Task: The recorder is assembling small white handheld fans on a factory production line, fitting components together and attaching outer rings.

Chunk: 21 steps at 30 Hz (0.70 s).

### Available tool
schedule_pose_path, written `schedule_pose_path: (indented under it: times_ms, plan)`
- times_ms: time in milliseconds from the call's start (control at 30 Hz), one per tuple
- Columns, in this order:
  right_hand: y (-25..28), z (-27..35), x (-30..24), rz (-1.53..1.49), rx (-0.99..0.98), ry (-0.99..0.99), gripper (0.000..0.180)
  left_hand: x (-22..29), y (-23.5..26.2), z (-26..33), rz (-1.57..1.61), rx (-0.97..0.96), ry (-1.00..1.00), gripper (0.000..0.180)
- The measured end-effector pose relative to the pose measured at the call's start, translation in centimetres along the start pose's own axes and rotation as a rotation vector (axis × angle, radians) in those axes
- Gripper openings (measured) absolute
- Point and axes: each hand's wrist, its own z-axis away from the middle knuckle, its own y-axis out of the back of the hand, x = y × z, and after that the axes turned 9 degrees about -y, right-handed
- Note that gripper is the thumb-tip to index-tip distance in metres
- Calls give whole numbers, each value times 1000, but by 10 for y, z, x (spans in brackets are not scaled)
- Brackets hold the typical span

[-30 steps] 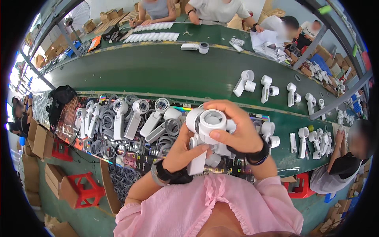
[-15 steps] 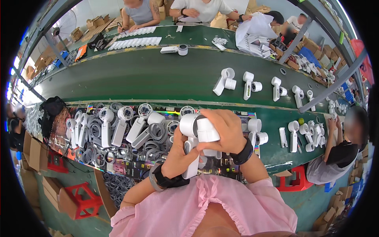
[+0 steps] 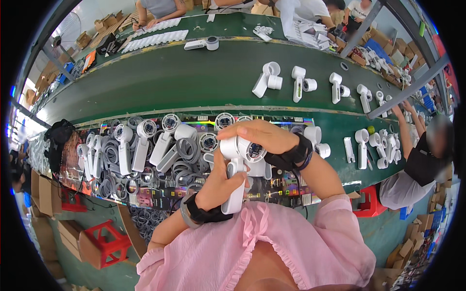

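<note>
Closest to me, my left hand (image 3: pixel 221 186) wraps the handle of a white handheld fan (image 3: pixel 238 167), fingers curled shut around it, holding it upright just above the near edge of the desk (image 3: pixel 340 160). To do this well, I judge I should keep that handle steady and square, so the round head does not twist while the other hand works on it. My right hand (image 3: pixel 262 136) arches over the fan's head, fingers bent and closed onto its top rim; how hard they press I cannot tell. Just beyond, a heap of grey rings (image 3: pixel 184 160) and more white fan bodies (image 3: pixel 141 145) lies on the desk. Farther out, finished fans (image 3: pixel 298 82) ride the green conveyor belt (image 3: pixel 160 82), with other people seated across it.
</note>
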Motion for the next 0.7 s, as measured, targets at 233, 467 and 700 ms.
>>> schedule_pose_path:
  times_ms: [233,467,700]
  plan:
    - [-11,1,14,-39,96,-28,40,0,4,1,58,6,103,56]
    - [-26,0,33,13,318,-113,38,-7,0,4,39,-57,152,53]
    - [-32,1,35,416,504,-91,37,-8,1,-4,146,-2,203,53]
